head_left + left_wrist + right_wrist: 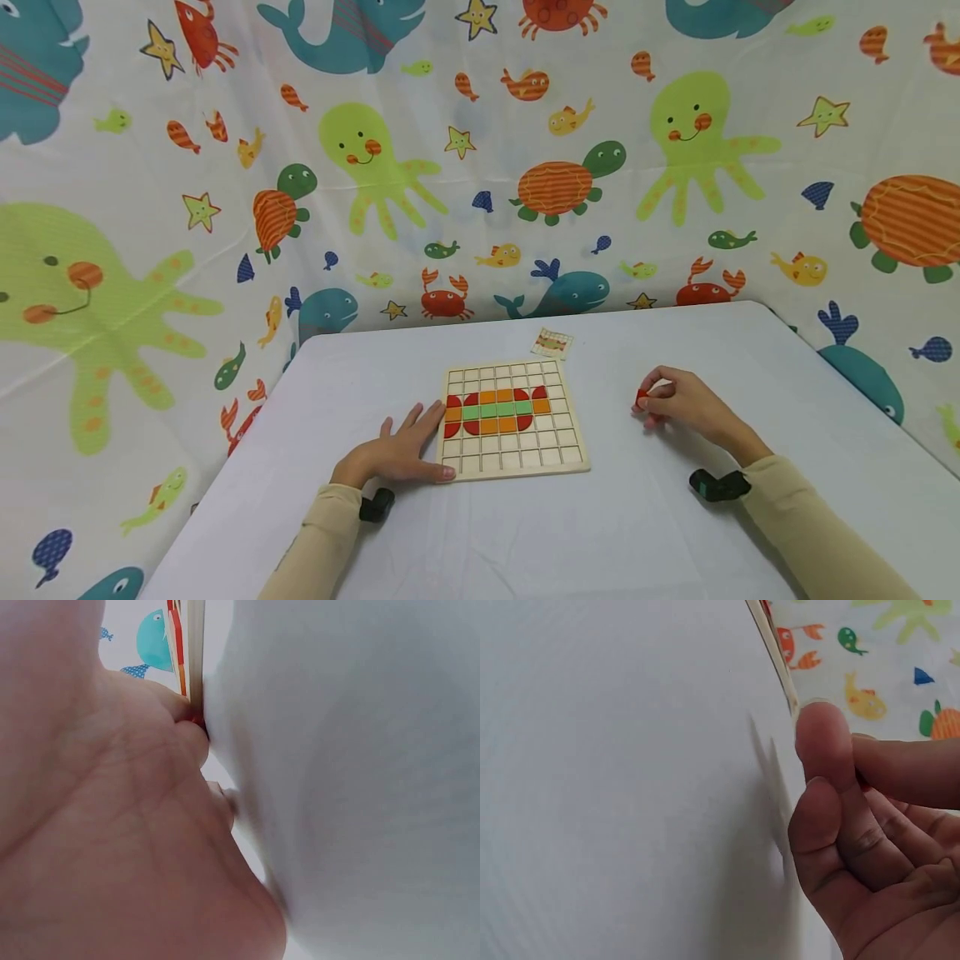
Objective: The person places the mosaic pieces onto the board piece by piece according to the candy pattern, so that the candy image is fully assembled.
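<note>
A wooden grid board (519,459) lies on the table, with red rounded, orange square and green square tiles set in its cells in a candy-like pattern. My left hand (401,448) rests at the board's left edge, its fingers spread and the thumb by the near corner. In the left wrist view the board (196,652) shows edge-on beside the fingers. To the right of the board, my right hand (693,408) pinches a small red tile (641,398) between thumb and fingertips. From the right wrist, the fingers mostly hide that tile.
A small printed card (552,343) with a similar pattern lies just behind the board. White cloth covers the table (600,533). Behind it hangs a curtain (480,225) printed with sea animals.
</note>
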{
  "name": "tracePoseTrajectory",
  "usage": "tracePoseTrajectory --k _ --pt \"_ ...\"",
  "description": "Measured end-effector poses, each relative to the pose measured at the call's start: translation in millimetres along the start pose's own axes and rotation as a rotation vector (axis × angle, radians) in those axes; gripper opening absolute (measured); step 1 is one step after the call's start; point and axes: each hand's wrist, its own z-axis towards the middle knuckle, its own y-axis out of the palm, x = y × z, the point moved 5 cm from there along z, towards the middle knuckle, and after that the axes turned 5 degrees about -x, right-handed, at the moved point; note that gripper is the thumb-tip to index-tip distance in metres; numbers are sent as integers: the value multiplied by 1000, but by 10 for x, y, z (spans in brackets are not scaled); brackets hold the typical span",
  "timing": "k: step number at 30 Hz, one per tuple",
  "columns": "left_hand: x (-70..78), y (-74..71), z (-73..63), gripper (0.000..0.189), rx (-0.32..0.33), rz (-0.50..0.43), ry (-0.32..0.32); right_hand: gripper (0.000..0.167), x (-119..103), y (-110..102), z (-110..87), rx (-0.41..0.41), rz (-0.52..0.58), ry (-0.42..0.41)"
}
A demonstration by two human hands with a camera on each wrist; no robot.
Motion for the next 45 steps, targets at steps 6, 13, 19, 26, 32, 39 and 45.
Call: tracePoseTrajectory --k 6,13,19,26,32,39,45 --pt "-1 5 0 120 -1 3 -8 22 -18 48 19 29 83 -33" --pt "-27 22 7 127 12 -16 36 21 -32 142 55 26 156 -60" --pt "-18 7 12 120 -3 -3 -1 18 -99 249 71 -65 185 -96" --pt "1 -2 -8 122 -3 -11 5 18 -151 329 93 -128 186 -117" --pt "-24 12 1 125 -5 -31 10 27 -133 330 86 -72 164 -98" --pt "-29 10 20 124 -5 -17 5 33 -118 364 107 -83 185 -104" --pt "6 -9 12 119 -10 16 -26 35 -137 421 130 -84 194 -105"
